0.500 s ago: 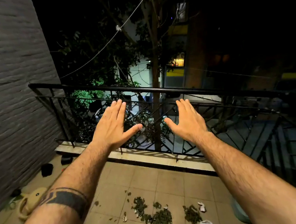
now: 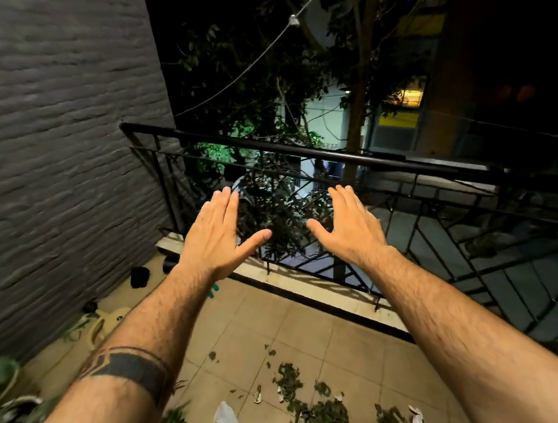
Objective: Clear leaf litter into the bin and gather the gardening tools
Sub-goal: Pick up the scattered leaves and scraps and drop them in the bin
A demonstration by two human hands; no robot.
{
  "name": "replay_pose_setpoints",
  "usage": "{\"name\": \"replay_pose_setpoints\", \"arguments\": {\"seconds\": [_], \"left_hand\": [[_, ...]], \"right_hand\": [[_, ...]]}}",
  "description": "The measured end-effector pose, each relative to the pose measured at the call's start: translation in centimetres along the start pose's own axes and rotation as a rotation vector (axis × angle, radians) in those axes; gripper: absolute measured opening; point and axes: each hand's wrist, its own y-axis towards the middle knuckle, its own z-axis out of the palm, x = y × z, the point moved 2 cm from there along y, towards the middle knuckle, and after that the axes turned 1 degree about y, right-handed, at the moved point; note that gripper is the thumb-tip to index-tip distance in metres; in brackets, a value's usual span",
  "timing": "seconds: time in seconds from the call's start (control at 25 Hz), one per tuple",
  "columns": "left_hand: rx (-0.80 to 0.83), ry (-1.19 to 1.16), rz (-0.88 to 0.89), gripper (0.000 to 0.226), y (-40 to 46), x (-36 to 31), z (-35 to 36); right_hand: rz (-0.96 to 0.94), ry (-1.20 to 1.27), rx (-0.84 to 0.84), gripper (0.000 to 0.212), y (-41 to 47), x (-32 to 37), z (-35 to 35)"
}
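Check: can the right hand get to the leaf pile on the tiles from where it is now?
Probably yes. The right hand is open, empty and held out in the air towards the railing. The leaf litter lies on bare floor tiles below, with nothing over it; the person would have to bend down.

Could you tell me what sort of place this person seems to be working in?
Most likely a small upstairs balcony at night. A black metal railing edges a beige tiled floor, a grey brick wall closes one side, and treetops and lit buildings show beyond. Leaf litter lies on the tiles.
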Motion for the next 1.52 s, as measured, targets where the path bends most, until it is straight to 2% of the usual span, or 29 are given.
{"name": "replay_pose_setpoints", "arguments": {"seconds": [0.24,0.44,0.72,1.16,1.52], "left_hand": [[0.07,-0.033,-0.216,0.107,0.1,0.3,3.3],[0.046,0.01,-0.328,0.106,0.3,1.3,4.3],[0.044,0.053,-0.417,0.105,1.6,8.1,6.3],[-0.007,0.128,-0.309,0.107,12.1,27.5,6.5],[-0.056,0.086,-0.242,0.107,24.2,33.5,9.3]], "right_hand": [[-0.152,0.027,0.084,0.09,4.7,-0.4,3.1],[-0.285,0.039,0.148,0.089,8.6,0.2,5.5],[-0.383,0.025,0.192,0.086,13.8,4.9,10.8],[-0.321,0.057,0.127,0.088,26.0,17.4,18.1],[-0.295,0.012,0.116,0.088,36.3,18.2,21.0]]}}
